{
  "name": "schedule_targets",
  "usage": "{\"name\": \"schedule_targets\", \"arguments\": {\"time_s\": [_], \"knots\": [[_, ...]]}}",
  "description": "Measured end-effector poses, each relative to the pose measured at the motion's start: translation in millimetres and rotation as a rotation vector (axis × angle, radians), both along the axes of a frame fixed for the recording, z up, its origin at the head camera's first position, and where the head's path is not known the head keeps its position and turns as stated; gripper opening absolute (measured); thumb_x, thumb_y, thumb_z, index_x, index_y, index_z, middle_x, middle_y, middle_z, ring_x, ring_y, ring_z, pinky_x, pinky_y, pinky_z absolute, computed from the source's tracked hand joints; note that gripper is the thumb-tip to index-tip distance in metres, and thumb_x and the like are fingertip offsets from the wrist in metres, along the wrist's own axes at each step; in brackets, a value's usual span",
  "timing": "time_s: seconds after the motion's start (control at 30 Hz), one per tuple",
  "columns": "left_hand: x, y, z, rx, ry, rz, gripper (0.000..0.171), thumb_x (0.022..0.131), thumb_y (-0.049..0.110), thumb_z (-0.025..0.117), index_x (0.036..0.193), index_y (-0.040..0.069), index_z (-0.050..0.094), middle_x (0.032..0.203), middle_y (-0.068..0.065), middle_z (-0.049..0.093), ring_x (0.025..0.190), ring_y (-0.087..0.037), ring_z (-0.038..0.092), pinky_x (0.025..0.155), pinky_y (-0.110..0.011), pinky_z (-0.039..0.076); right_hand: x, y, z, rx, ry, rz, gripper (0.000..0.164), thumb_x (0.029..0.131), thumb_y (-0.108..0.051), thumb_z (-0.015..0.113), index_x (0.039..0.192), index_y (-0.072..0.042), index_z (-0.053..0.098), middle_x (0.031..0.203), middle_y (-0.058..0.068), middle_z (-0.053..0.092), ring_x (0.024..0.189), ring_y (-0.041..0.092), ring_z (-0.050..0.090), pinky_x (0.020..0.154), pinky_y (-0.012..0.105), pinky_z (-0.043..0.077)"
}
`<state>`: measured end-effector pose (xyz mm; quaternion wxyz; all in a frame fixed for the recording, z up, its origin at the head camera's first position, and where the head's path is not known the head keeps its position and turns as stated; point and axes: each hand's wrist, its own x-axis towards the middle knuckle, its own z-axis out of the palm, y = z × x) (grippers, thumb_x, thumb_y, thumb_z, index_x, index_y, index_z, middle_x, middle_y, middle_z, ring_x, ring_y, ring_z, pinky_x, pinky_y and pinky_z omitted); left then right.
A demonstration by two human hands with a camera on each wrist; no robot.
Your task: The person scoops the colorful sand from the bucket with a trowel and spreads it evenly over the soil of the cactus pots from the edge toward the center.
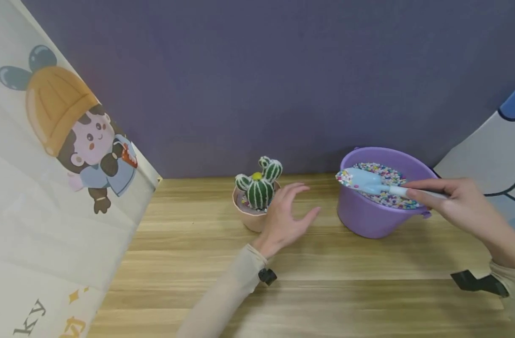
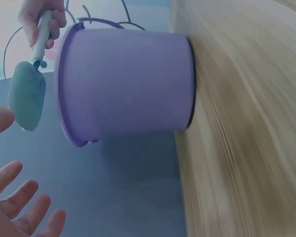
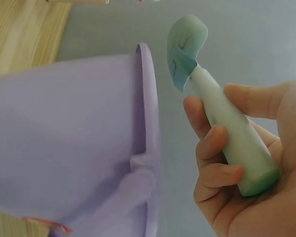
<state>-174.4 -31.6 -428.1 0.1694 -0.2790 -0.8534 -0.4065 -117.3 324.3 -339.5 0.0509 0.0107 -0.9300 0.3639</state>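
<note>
My right hand (image 1: 464, 206) grips the white handle of a small light-blue trowel (image 1: 365, 180), its fingers wrapped round the handle in the right wrist view. Colourful beads lie on the trowel's tip, which is above the left rim of a purple bucket (image 1: 363, 218). More multicoloured beads (image 1: 392, 176) fill part of the bucket. Beside a pink pot (image 1: 250, 221) is my left hand (image 1: 282, 220), fingers apart and holding nothing; whether it touches the pot is hidden. In the pot stands a green knitted cactus (image 1: 260, 193) with a yellow flower, some beads around its base.
The wooden tabletop (image 1: 189, 263) ends at a dark blue-grey panel (image 1: 257, 84) behind the pot and bucket. A white sheet with a cartoon figure (image 1: 92, 136) borders the left side. Another printed white sheet (image 1: 494, 155) stands behind the bucket at right.
</note>
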Motion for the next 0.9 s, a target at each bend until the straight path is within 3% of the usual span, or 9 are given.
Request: {"name": "schedule_targets", "arguments": {"time_s": [0.23,0.33,0.4,0.5,0.67,0.77,0.9], "knots": [[-4.5,-18,-8.7,0.021,0.025,0.029,0.055,0.093,0.039,0.079,0.139,0.014,0.064,0.145,-0.003,0.065,0.137,-0.022,0.059,0.123,-0.043,0.044,-3.6,-13,-4.7,-0.046,0.02,0.052,0.02,0.101,-0.026,0.074,0.12,-0.024,0.082,0.081,-0.016,0.069,0.069,0.008,0.058,0.053,0.027,0.048],[-5.9,-25,-10.8,0.029,0.039,0.036,0.054,0.093,0.039,0.079,0.138,0.013,0.065,0.145,-0.004,0.066,0.137,-0.023,0.059,0.122,-0.043,0.045,-5.3,-18,-6.0,-0.051,0.01,0.063,0.023,0.102,-0.027,0.074,0.123,-0.021,0.081,0.081,-0.012,0.067,0.069,0.01,0.052,0.052,0.028,0.044],[-6.6,-30,-11.7,0.033,0.047,0.045,0.053,0.093,0.037,0.08,0.137,0.013,0.065,0.144,-0.004,0.066,0.138,-0.023,0.059,0.122,-0.043,0.045,-7.8,-22,-6.5,-0.04,-0.001,0.073,0.027,0.102,-0.029,0.074,0.126,-0.018,0.08,0.088,-0.016,0.069,0.074,0.004,0.053,0.056,0.025,0.045],[-2.3,-39,-12.3,0.04,0.055,0.049,0.052,0.092,0.035,0.08,0.137,0.012,0.066,0.143,-0.005,0.067,0.137,-0.024,0.059,0.122,-0.044,0.046,-3.6,-34,-8.5,-0.027,0.001,0.083,0.033,0.101,-0.031,0.075,0.128,-0.012,0.079,0.098,-0.018,0.072,0.085,-0.001,0.055,0.063,0.021,0.048],[5.7,-52,-14.2,0.04,0.073,0.041,0.052,0.092,0.035,0.081,0.136,0.011,0.066,0.141,-0.008,0.068,0.135,-0.025,0.061,0.12,-0.045,0.048,6.4,-51,-13.9,-0.035,0.028,0.095,0.031,0.1,-0.032,0.076,0.126,-0.014,0.08,0.105,-0.022,0.073,0.095,-0.01,0.058,0.071,0.015,0.051],[9.6,-59,-16.3,0.049,0.085,0.029,0.052,0.091,0.033,0.081,0.135,0.009,0.067,0.14,-0.01,0.069,0.133,-0.026,0.062,0.119,-0.045,0.049,14.3,-59,-17.6,-0.066,0.058,0.105,0.028,0.1,-0.027,0.077,0.124,-0.013,0.08,0.104,-0.027,0.073,0.098,-0.012,0.058,0.074,0.011,0.05],[14.1,-68,-17.7,0.07,0.092,0.015,0.051,0.091,0.031,0.082,0.133,0.008,0.068,0.138,-0.012,0.069,0.132,-0.027,0.063,0.12,-0.045,0.048,23.3,-70,-21.3,-0.11,0.099,0.122,0.024,0.099,-0.02,0.077,0.12,-0.009,0.081,0.093,-0.022,0.074,0.092,-0.006,0.057,0.071,0.013,0.049]]}}
